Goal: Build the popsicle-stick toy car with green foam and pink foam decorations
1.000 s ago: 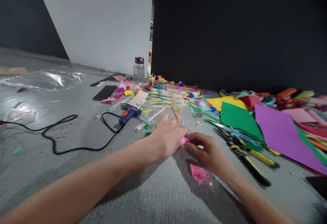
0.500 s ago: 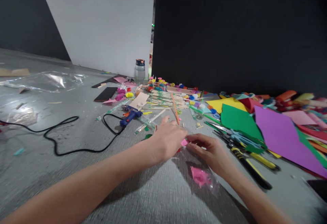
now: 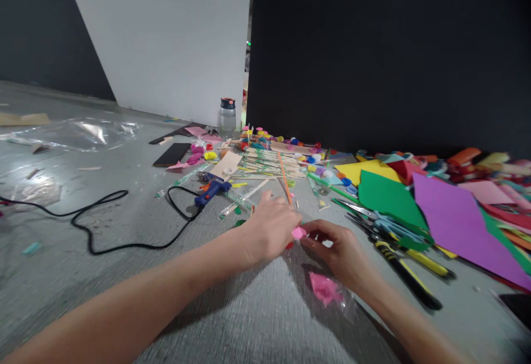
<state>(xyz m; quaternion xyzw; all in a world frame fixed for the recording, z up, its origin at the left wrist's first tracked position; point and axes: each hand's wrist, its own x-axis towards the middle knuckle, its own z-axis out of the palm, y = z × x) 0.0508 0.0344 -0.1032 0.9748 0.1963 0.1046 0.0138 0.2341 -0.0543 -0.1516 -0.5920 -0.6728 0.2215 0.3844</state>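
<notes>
My left hand (image 3: pixel 274 227) is closed just above the table, its fingers curled out of sight on the far side, so I cannot make out what they hold. A bit of red (image 3: pixel 289 246) shows beneath it. Between the two hands is a small pink piece (image 3: pixel 298 233), pinched at the fingertips of my right hand (image 3: pixel 337 248), thumb and forefinger nearly together. Closer to me, below the right hand, lies a larger pink lump (image 3: pixel 326 288) in clear plastic wrap.
A blue glue gun (image 3: pixel 212 190) with a black cord (image 3: pixel 124 249) lies left. Scissors (image 3: pixel 377 220) and black-and-yellow pliers (image 3: pixel 404 275) lie right, beside green (image 3: pixel 390 197) and purple sheets (image 3: pixel 452 223). Wooden sticks (image 3: pixel 269 162) and a bottle (image 3: pixel 227 116) stand farther back.
The pink piece has turned between the hands and shows more of its surface. My right fingers have shifted slightly down around it; the left hand has barely moved.
</notes>
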